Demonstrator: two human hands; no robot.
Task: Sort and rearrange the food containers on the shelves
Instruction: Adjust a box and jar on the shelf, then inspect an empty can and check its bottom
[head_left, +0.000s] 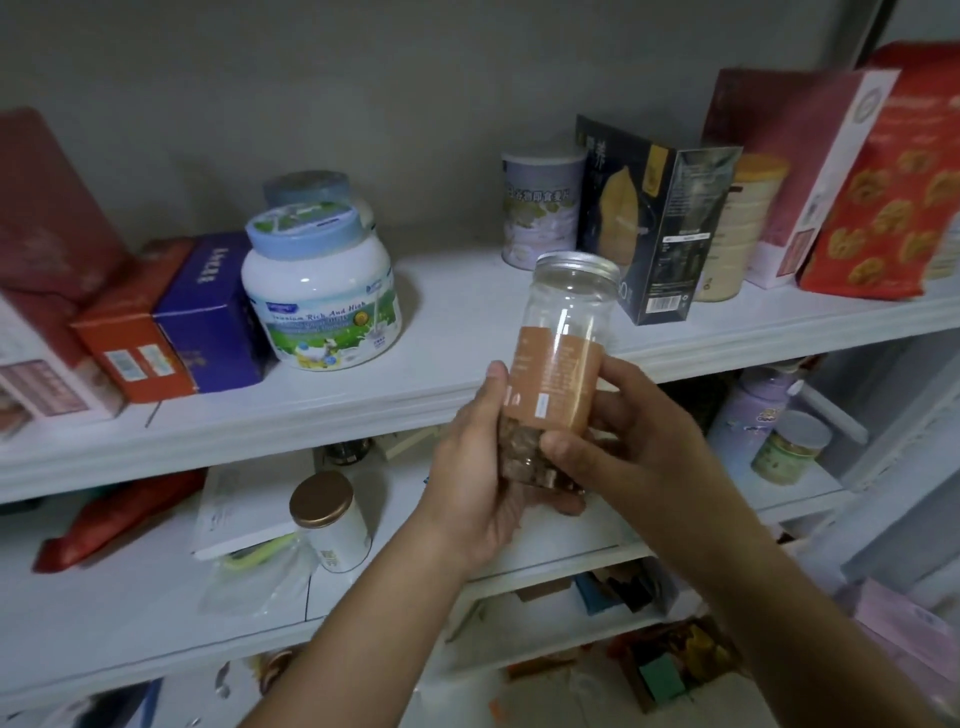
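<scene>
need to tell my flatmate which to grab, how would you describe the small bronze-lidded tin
Find the second white shelf, below the big blue-lidded tub. The small tin stands upright beside a flat white box. It alone pairs a white body with a bronze lid.

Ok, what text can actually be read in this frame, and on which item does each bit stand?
"Rich And High": white tub with the blue lid; the word before it is blurred.
"即食麦片": pale lavender can.
"养": black box.
Too blurred to read: the orange label on the clear jar, the blue box.
</scene>
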